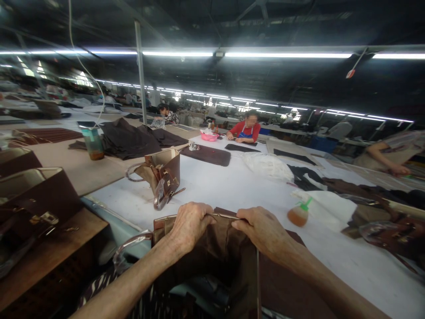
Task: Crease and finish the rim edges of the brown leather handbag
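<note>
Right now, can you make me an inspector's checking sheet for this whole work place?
Surface: white tabletop, with several things lying on it.
Job's things: open brown bag, brown lining showing; a second brown bag stands farther ahead on the tabletop.
Clutter: green-tipped squeeze bottle, white sheet, pink basin, dark fabric.
Hands: left hand and right hand both grip the open bag's far rim.
Cables: pale cord hangs down at the left; its lower end is hard to make out.
Surroundings: person in red sitting or leaning across the table, another person at the right, lit tube lights overhead.
</note>
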Action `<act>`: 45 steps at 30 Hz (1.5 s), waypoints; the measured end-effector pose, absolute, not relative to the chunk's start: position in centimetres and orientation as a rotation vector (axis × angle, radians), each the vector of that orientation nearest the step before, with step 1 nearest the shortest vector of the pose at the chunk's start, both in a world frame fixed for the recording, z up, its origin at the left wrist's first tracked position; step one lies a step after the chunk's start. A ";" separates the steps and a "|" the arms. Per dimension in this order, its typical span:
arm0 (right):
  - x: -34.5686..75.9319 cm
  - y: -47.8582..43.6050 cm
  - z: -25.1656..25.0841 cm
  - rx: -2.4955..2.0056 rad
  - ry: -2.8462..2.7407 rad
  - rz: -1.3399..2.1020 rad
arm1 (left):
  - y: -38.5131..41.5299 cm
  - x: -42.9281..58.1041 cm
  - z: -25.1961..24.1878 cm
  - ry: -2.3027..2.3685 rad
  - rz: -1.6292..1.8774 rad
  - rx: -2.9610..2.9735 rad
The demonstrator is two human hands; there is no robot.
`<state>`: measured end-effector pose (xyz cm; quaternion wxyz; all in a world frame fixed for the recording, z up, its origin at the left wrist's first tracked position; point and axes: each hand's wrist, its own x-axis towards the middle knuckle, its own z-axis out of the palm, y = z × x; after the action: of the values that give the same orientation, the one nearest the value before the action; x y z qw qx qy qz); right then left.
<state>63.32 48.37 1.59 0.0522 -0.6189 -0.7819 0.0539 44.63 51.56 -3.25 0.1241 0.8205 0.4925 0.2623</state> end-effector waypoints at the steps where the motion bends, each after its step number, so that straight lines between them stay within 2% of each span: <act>1: 63.3 48.4 1.7 -1.883 -2.378 0.169 | 51.6 44.6 -3.2 1.427 0.774 2.365; 6: 63.4 48.2 2.0 -1.850 -2.373 0.181 | 51.6 44.7 -2.9 1.425 0.729 2.248; 13: 64.0 48.1 2.1 -1.855 -2.369 0.254 | 50.8 45.8 -1.9 1.277 0.714 2.426; 21: 63.3 47.8 2.7 -1.896 -2.497 -0.041 | 50.5 46.6 -1.6 1.195 0.699 2.501; 30: 63.4 48.6 1.3 -1.621 -2.518 0.142 | 50.2 46.3 -1.6 1.162 0.779 2.350; 39: 62.8 48.3 2.0 -1.689 -2.518 0.161 | 50.5 46.4 -1.9 1.130 0.805 2.186; 45: 61.7 48.2 2.6 -1.614 -2.536 0.392 | 49.9 46.6 -1.9 1.216 0.801 2.233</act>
<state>61.70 48.21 2.56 0.0551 -0.5316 -0.8353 0.1291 46.58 49.94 -1.93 0.2359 0.8140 0.4432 0.2921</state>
